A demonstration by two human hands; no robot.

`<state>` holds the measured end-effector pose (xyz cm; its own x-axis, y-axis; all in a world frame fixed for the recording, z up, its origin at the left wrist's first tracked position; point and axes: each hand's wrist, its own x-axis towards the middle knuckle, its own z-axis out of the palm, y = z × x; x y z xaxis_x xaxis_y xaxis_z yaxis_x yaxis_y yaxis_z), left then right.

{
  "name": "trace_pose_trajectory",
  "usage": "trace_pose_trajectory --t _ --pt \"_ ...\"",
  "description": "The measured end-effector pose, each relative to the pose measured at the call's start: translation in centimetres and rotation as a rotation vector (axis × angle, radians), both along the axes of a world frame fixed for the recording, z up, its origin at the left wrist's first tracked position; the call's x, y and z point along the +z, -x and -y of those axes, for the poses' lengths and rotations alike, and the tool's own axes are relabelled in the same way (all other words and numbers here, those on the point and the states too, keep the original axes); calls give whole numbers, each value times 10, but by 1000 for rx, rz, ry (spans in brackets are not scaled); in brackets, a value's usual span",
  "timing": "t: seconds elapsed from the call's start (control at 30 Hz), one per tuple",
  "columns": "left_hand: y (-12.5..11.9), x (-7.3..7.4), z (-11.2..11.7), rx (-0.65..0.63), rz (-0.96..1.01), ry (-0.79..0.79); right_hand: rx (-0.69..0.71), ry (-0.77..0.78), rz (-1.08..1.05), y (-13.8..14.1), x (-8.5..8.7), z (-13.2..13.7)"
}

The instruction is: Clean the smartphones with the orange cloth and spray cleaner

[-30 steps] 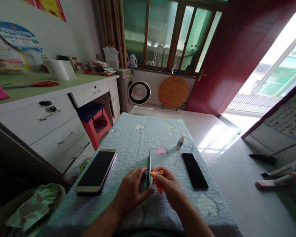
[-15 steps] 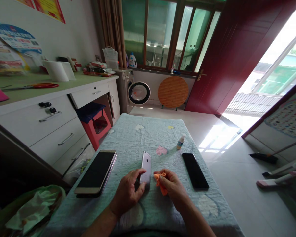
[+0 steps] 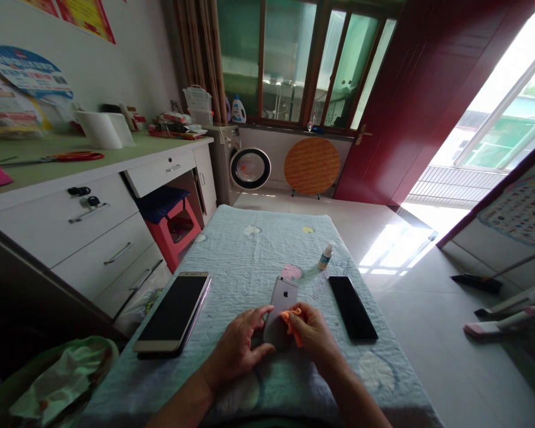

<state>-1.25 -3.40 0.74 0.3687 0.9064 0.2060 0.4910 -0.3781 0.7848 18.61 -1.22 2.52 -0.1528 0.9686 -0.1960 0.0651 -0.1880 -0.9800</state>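
A grey smartphone (image 3: 283, 295) lies back up on the cloth-covered table, its logo facing me. My left hand (image 3: 236, 345) holds it by the left side, index finger on the edge higher up and thumb near the bottom corner. Pinched in my right hand (image 3: 314, 333) is a crumpled orange cloth (image 3: 292, 321), resting against the right part of the phone's back. Further right lies a black smartphone (image 3: 353, 309), with a small spray bottle (image 3: 325, 257) standing beyond it. To the left, a large gold-rimmed smartphone (image 3: 173, 312) lies screen up on top of another device.
A pale blue quilted cloth (image 3: 232, 249) covers the table. Left of it stand a white drawer cabinet (image 3: 98, 226), a red stool (image 3: 178, 229) and a green bin (image 3: 102, 362). A washing machine (image 3: 225, 160) has its round door open at the back.
The grey smartphone has turned from its edge to lie back up and has shifted right. The orange cloth, before apart from it, now meets its back. My left hand has moved slightly right.
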Motion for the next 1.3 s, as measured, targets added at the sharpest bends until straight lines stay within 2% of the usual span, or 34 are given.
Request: trace_pose_trajectory --t 0.1,0.23,0.37,0.5,0.77,0.97,1.2,1.3 --pt "-1 -5 -1 14 -106 -55 7 -54 91 2 0 -5" --pt "-4 1 0 34 -233 -122 24 -82 190 6 0 -7" --pt "-7 8 2 16 -327 -182 26 -75 173 6 -1 -9" --pt "-8 7 1 -5 -394 -222 20 -78 192 5 1 -11" --pt "-9 4 -1 -35 -423 -239 10 -229 451 5 9 -5" --pt "-10 7 -1 -111 -429 -262 0 -324 570 6 9 -3" --pt "-10 7 -1 -117 -418 -266 2 -427 729 6 9 3" --pt "-10 11 1 -137 -397 -250 -6 -450 719 0 11 4"
